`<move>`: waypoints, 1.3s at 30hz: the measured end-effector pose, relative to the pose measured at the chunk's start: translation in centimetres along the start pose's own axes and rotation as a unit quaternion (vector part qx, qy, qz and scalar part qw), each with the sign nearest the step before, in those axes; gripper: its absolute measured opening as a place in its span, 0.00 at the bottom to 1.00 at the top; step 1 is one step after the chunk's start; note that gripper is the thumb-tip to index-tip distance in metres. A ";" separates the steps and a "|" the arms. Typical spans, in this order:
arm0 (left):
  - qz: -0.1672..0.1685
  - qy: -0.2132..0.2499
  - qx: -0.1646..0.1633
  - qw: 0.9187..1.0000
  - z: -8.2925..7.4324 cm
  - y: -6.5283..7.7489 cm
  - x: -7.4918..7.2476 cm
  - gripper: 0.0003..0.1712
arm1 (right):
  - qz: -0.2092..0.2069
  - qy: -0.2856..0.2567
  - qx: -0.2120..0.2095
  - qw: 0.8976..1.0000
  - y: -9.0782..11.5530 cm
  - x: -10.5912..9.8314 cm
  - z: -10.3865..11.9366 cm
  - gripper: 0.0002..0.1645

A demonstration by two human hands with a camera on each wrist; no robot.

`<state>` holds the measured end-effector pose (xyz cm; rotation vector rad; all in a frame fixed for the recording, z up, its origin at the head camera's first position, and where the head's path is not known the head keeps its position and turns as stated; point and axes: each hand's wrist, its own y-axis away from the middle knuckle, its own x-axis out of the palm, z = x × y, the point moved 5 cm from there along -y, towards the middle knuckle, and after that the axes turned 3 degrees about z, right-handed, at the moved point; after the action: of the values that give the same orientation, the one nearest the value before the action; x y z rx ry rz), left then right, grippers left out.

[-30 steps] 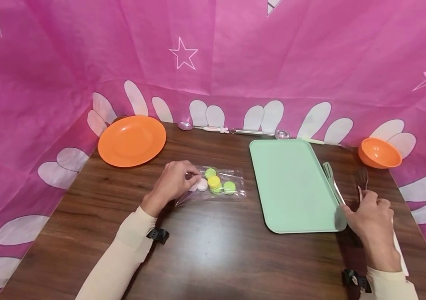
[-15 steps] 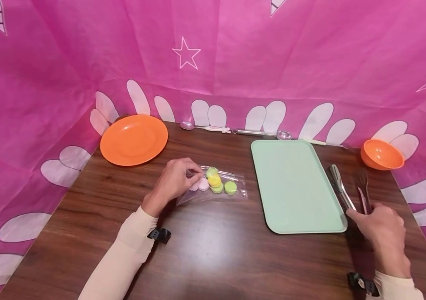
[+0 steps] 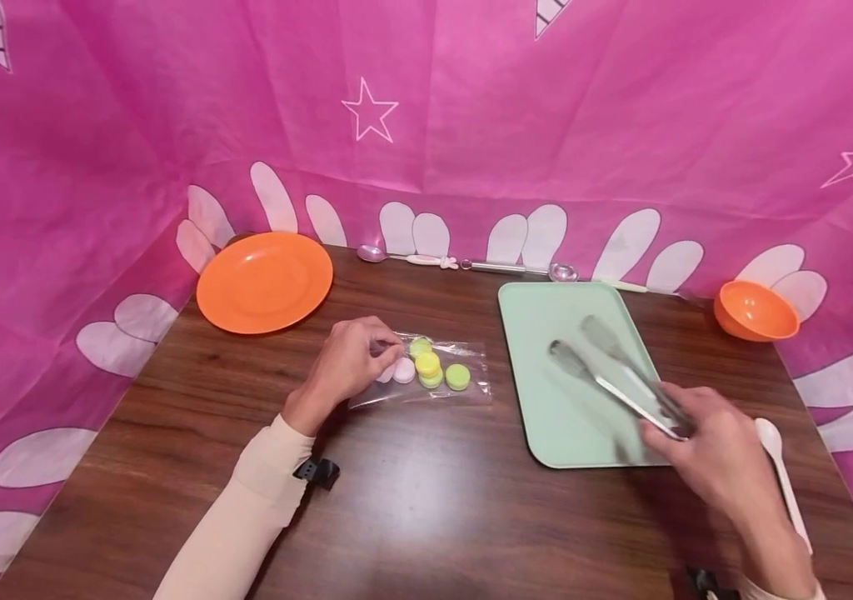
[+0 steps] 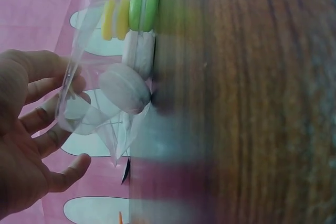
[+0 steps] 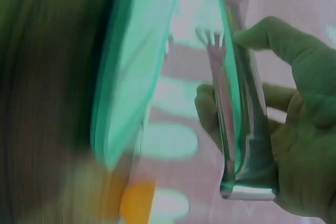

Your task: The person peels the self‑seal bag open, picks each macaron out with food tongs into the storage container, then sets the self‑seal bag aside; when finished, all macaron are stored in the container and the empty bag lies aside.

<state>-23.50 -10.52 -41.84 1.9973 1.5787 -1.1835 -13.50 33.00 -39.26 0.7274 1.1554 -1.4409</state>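
My left hand (image 3: 344,362) pinches the left end of a clear plastic bag (image 3: 477,367) lying on the table. Inside it are yellow (image 3: 427,364), green (image 3: 458,377) and pale pink macarons (image 3: 403,370). The left wrist view shows the fingers at the bag's edge (image 4: 68,95), close to a pale macaron (image 4: 125,88). Over the right part of a mint-green tray (image 3: 546,408), my right hand (image 3: 719,454) holds metal tongs (image 3: 621,394). Their two arms stand apart with nothing between the tips, which point forward and left. The right wrist view shows thumb and fingers around the tongs (image 5: 254,114).
An orange plate (image 3: 265,283) lies at the back left, an orange bowl (image 3: 756,312) at the back right. Along the back edge lie a spoon (image 3: 371,253), a metal scoop (image 3: 564,272) and a pale-handled utensil (image 3: 625,286). A white spoon (image 3: 785,479) rests near the right edge.
My right hand has lifted the tongs from beside the tray and swung them left over it, uncovering the white spoon. The left hand and bag stay in place.
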 end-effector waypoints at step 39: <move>-0.048 0.007 0.022 0.999 0.3 0.3 -0.1 0.05 | 0.059 -0.047 -0.156 0.985 -3.5 3.2 7.8 0.27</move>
<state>-23.34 -10.93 -41.99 1.9799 1.6872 -1.2524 -16.29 24.30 -38.66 0.4936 1.2089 -1.1489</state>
